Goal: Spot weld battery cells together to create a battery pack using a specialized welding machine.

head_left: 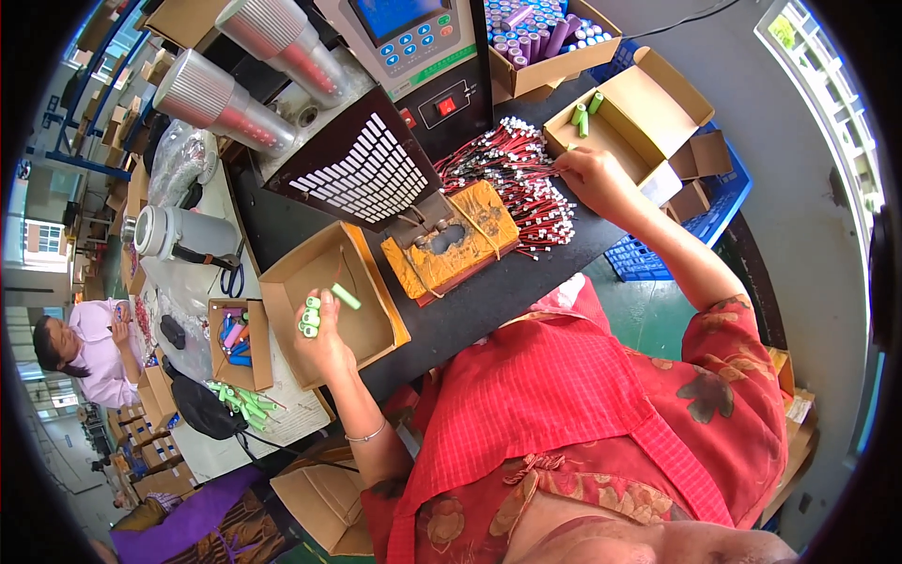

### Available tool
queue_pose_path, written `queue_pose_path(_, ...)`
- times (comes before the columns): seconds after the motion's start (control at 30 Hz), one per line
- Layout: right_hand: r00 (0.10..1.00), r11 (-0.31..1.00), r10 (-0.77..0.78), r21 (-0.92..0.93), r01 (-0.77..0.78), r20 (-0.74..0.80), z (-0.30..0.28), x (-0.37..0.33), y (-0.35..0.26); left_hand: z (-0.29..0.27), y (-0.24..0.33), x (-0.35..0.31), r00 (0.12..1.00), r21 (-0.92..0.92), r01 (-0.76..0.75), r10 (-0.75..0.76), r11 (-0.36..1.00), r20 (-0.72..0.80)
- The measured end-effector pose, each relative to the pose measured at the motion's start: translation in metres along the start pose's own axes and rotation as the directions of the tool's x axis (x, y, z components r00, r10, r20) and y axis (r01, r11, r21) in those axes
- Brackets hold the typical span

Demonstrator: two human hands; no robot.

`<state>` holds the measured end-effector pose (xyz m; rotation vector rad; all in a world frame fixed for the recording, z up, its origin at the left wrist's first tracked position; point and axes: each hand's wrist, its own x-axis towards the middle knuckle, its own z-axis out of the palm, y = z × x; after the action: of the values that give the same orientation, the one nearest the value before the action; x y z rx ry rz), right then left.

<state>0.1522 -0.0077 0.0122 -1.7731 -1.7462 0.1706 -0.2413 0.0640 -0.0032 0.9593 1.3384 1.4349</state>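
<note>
The left hand (322,340) grips a cluster of green batteries (312,318) over the open cardboard box (376,324). The right hand (590,177) pinches at the red wire pile (512,174) on the bench (470,301); picking one lead cleanly avoids tangles.

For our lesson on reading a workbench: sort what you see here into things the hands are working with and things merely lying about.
In use:
- left hand gripping small green cylindrical cells
- open brown cardboard box beneath that hand
- right hand on the pile of red-and-black wire leads

Lying about:
- blue-handled scissors
- silver metal flask
- carton of purple cylindrical cells
</note>
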Motion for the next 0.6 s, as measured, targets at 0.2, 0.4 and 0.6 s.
queue_pose_path(0.2, 0.927, 0.857, 0.291, -0.495, -0.142, 0.238, 0.034, -0.007, 0.006, 0.023, -0.02, -0.012, 0.905, -0.147, 0.358, -0.303, 0.922, 0.3)
queue_pose_path(0.4, 0.965, 0.811, 0.222, -0.576, -0.103, 0.139, 0.041, -0.007, 0.009, 0.038, -0.01, -0.024, 0.941, -0.198, 0.287, -0.238, 0.937, 0.239)
queue_pose_path(0.6, 0.973, 0.885, 0.197, -0.449, -0.124, 0.12, 0.034, -0.003, 0.008, 0.038, 0.001, -0.028, 0.957, -0.122, 0.153, -0.116, 0.981, 0.266)
